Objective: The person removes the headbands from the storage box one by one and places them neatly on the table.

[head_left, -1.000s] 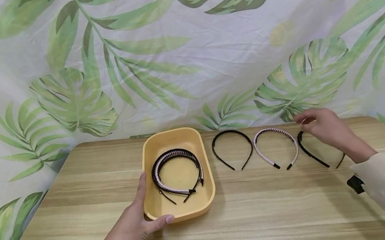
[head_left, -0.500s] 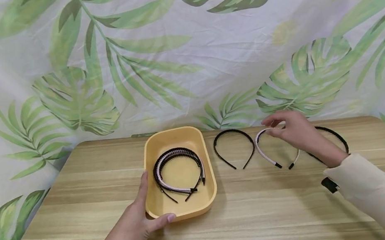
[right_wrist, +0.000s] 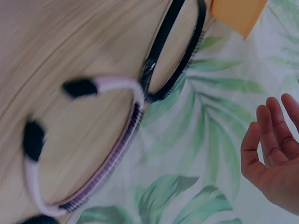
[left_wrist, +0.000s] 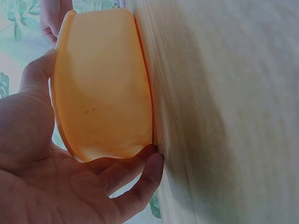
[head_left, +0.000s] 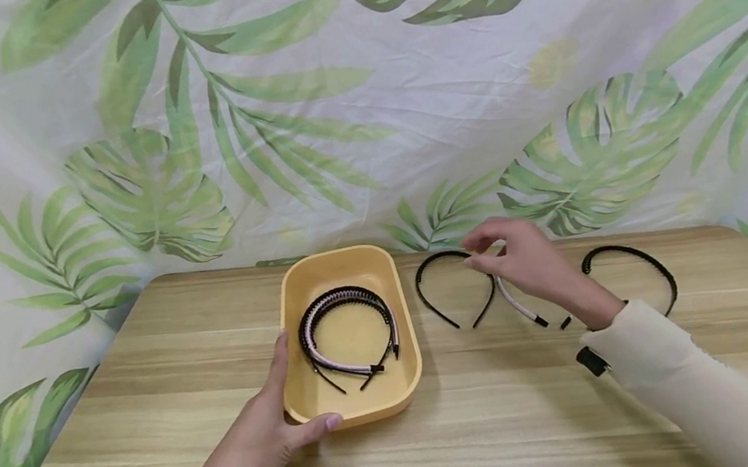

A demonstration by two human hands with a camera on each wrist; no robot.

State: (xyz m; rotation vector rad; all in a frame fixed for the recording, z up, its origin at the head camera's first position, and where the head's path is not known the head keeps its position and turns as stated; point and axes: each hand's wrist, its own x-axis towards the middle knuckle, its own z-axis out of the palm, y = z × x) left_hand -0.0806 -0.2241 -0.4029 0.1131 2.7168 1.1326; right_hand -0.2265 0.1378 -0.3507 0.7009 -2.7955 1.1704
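My left hand (head_left: 258,431) grips the near-left corner of a yellow tray (head_left: 414,341), thumb on the near side and a finger along the left side; the left wrist view shows its fingers against the outer wall (left_wrist: 103,84). Black and pink headbands (head_left: 309,338) lie overlapped inside the tray. Over the table, my right hand (head_left: 525,262) hovers with loosely bent fingers, holding nothing. It partly hides a pink headband (head_left: 519,307) and reaches the upper right of a black headband (head_left: 443,255); contact cannot be told.
Another black headband (head_left: 663,273) lies on the wooden table (head_left: 507,425), right of the pink one. A leaf-print cloth (head_left: 303,155) hangs behind the table's back edge. The right wrist view shows the pink headband (right_wrist: 121,149) and the tray's corner (right_wrist: 240,16).
My right hand has moved left, from above the rightmost black headband, past the pink one, towards the black one nearest the tray. My left hand keeps its place on the tray.
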